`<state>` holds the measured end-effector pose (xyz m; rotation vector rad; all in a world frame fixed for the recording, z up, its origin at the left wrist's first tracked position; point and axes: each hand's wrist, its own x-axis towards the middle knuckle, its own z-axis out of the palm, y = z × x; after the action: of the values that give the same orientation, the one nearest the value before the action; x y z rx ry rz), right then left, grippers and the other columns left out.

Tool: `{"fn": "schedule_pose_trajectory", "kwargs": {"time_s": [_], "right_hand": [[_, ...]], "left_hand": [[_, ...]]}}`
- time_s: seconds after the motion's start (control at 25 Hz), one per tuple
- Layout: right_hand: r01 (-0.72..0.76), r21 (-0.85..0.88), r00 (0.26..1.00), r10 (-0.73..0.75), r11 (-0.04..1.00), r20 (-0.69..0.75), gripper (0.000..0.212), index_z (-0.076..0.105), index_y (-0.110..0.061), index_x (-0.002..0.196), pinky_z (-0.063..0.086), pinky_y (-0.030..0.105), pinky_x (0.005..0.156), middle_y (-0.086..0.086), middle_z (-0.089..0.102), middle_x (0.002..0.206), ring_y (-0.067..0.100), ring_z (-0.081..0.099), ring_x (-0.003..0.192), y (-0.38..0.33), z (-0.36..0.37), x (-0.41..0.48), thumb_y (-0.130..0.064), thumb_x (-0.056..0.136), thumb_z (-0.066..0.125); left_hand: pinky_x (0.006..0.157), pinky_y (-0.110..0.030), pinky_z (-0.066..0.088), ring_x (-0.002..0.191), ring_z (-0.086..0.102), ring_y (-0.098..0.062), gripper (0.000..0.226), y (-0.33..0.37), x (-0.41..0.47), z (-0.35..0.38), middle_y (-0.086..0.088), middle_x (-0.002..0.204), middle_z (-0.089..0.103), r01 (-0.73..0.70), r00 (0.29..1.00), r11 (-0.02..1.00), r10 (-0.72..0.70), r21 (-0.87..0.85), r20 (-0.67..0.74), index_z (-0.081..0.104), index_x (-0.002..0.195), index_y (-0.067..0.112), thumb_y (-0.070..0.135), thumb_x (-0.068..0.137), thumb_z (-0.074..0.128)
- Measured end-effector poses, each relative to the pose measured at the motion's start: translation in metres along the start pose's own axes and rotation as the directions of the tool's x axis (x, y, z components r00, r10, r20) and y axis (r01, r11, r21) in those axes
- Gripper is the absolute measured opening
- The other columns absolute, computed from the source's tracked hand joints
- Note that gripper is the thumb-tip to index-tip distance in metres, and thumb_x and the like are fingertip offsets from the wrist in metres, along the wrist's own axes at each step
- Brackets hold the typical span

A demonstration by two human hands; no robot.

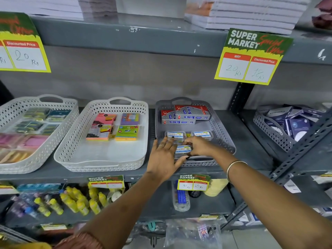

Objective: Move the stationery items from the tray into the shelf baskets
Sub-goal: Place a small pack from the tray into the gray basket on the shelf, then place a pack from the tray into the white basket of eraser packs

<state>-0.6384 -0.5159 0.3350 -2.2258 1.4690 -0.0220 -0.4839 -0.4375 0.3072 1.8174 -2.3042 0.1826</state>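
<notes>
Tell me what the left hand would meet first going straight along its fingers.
Probably the left clear labelled box in the grey basket, just at the left hand's fingertips; contact unclear. The right hand holds the front box.

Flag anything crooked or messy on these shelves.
The red-and-silver cardboard boxes at the back of the grey perforated plastic basket lie crooked, one angled across another. Further right, dark blue boxes sit jumbled at all angles in another grey basket.
</notes>
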Motion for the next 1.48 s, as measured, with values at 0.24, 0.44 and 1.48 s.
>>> {"fn": "schedule_pose_trajectory", "kwargs": {"time_s": [0.24,0.44,1.48], "right_hand": [[0.017,0.056,1.000,-0.017,0.998,-0.006,0.043,0.059,-0.002,0.115,0.043,0.032,0.096,0.015,0.063,0.122,0.028,0.056,0.115,0.003,0.003,0.002,-0.008,0.075,0.074],[0.031,0.037,1.000,-0.030,0.999,-0.008,0.043,0.059,0.000,0.115,0.043,0.035,0.098,0.015,0.062,0.123,0.028,0.056,0.115,0.003,0.002,0.001,-0.008,0.075,0.073],[0.784,0.087,0.612,-0.741,0.615,-0.278,0.017,0.068,-0.011,0.097,0.051,0.038,0.078,0.012,0.072,0.086,0.025,0.064,0.079,-0.432,0.080,0.059,-0.011,0.082,0.061]], "left_hand": [[0.112,-0.045,0.007,0.138,0.022,-0.021,0.075,-0.002,-0.001,0.006,-0.002,0.144,0.042,-0.019,0.999,1.000,0.019,0.010,-0.033,0.049,0.133,0.017,0.063,0.089,0.009],[0.110,-0.048,0.015,0.131,0.037,-0.026,0.085,-0.003,0.000,0.012,-0.008,0.130,0.056,-0.047,0.995,0.996,0.040,-0.077,-0.090,0.062,0.117,0.010,0.063,0.083,0.006],[0.107,-0.050,0.020,0.137,0.018,-0.033,0.050,-0.300,-0.266,-0.047,-0.022,0.146,0.031,0.698,0.479,0.674,-0.690,-0.241,-0.542,0.048,0.127,0.001,0.034,0.091,0.040]]}}
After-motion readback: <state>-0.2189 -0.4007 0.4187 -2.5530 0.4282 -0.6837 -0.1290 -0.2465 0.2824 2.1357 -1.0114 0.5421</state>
